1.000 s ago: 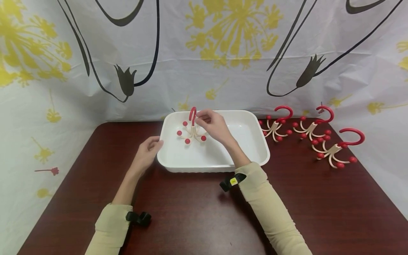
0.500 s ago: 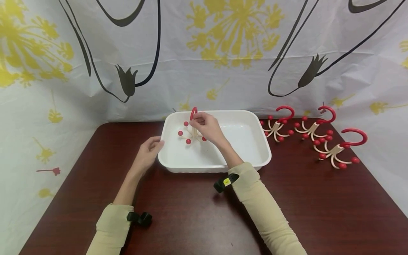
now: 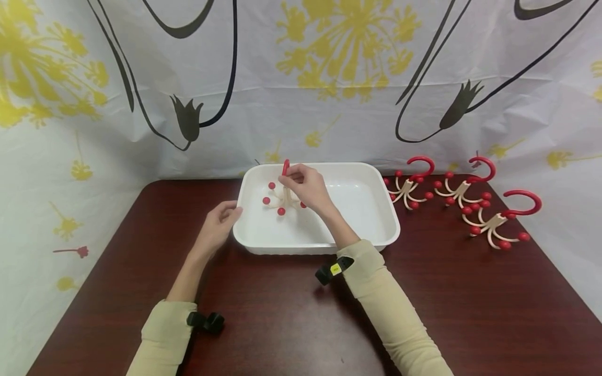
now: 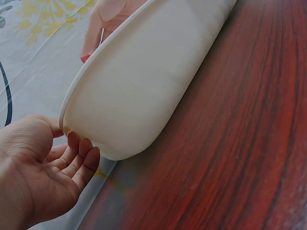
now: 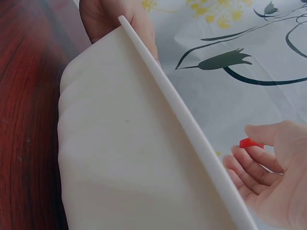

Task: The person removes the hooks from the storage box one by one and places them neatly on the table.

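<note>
In the head view, a red hook with a cream stem and several curved arms tipped with red balls point(image 3: 281, 211) stands upright over the left part of a white plastic tub point(image 3: 301, 237). My right hand point(image 3: 308, 188) pinches its red hook part between thumb and fingers; the right wrist view shows a red bit point(image 5: 250, 143) in that pinch. My left hand point(image 3: 218, 224) grips the tub's left end. In the left wrist view, its thumb is at the rim and its fingertips point(image 4: 85, 145) are curled against the outer wall.
Three similar red hooks with ball-tipped arms lie right of the tub: a back one point(image 3: 408, 188), another point(image 3: 463, 189), and a nearer one point(image 3: 494, 222). The dark wooden table point(image 3: 282, 313) meets a patterned white curtain point(image 3: 301, 125) behind the tub.
My right hand has moved slightly left and closed on the red hook. The hook has turned, its balls shifting and its curve now narrower. My left hand has stayed at the tub's end.
</note>
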Motion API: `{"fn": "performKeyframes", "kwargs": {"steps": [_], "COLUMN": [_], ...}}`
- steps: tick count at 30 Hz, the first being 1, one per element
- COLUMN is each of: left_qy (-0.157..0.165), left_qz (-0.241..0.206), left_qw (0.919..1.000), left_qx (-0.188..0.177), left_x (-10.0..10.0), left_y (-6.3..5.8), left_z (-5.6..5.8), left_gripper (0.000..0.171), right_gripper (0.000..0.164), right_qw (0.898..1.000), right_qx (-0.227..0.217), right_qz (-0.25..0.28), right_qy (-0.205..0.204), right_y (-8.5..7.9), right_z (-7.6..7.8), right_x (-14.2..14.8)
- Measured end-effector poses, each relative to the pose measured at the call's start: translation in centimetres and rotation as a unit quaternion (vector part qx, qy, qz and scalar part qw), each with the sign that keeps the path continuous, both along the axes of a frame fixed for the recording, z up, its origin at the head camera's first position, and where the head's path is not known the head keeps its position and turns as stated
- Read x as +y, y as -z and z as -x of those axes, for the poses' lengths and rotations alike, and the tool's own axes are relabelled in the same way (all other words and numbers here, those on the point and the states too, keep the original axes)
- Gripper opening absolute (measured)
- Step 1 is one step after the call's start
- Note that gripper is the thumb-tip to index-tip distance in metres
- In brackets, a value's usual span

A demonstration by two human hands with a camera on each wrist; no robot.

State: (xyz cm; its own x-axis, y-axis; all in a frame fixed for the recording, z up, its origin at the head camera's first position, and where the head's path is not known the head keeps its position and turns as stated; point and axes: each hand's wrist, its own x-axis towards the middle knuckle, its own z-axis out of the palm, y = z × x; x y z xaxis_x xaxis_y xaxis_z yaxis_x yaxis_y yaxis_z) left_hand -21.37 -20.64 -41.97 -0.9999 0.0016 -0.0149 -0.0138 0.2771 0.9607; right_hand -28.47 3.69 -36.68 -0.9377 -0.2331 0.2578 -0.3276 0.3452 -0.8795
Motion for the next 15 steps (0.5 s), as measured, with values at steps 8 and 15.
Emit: {"fn": "performKeyframes", "kwargs": {"steps": [8,15], "left_qy": [0.001,0.001], "left_qz": [-0.011,-0.002], "left_qw": [0.9999,1.0000], "left_qx": [0.007,0.004], "left_x": [0.0,0.0], "left_y": [0.0,0.0], "left_z": [-0.1,-0.1], "left_gripper": [0.048,0.050], "right_gripper": [0.021,0.021], "right_qw": [1.000,0.999], "right_qx": [0.019,0.034], "right_qz": [0.003,-0.010], "right_qy": [0.002,0.003], "right_y": [0.0,-0.6], "right_z": [0.2,-0.1], "right_x": [0.7,1.9]}}
